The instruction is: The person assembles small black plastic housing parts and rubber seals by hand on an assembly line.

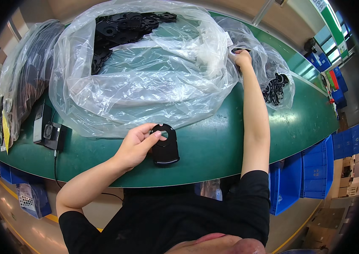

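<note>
My left hand (134, 147) grips a flat black plate (165, 152) with a rounded top and a large round hole, held above the front of the green table (205, 163). Its thumb lies over the plate's edge at the hole. My right arm is stretched far forward, and my right hand (243, 58) is closed at the mouth of a clear plastic bag (255, 48). Something dark shows at its fingers, too small to name. Small black parts (275, 89) lie in the clear plastic at the right. A large open clear bag (124, 91) contains a pile of black plates (122, 29).
Tall plastic-wrapped stacks (29, 63) stand on the table's left side. Near them is a small black device (48, 129) with a cable hanging over the front edge. Blue bins (315, 169) sit below the table at the right, another blue bin (35, 203) at the lower left.
</note>
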The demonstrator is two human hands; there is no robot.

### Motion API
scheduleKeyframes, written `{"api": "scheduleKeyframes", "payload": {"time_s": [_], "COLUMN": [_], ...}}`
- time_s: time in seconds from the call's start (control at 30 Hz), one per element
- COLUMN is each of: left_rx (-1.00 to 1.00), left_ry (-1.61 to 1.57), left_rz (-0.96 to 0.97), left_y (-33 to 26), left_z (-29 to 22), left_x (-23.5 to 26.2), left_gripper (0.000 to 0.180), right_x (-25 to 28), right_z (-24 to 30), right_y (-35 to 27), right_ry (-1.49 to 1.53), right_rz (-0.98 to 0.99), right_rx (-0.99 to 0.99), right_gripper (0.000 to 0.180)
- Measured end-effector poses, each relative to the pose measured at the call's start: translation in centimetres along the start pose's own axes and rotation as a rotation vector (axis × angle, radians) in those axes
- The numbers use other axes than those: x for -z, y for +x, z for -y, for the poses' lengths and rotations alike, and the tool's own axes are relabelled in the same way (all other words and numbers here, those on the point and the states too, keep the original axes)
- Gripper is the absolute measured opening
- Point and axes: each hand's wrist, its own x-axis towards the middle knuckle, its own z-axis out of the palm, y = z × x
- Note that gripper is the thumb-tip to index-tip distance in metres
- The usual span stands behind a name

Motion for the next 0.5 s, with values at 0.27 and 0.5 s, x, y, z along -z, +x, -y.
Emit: {"api": "scheduleKeyframes", "payload": {"time_s": [0.27, 0.5], "left_rx": [0.007, 0.071], "left_ry": [0.017, -0.058], "left_rz": [0.028, 0.039], "left_y": [-0.5, -1.2], "left_z": [-0.2, -0.1], "left_x": [-0.2, 0.2], "left_gripper": [0.026, 0.027], "right_x": [1.4, 5.1], "right_z": [-1.6, 0.1], "right_y": [-1.6, -9.4], "right_ry": [0.377, 0.676], "right_rz": [-0.243, -0.098], "right_rx": [-0.01, 0.047], "right_gripper": [0.029, 0.031]}}
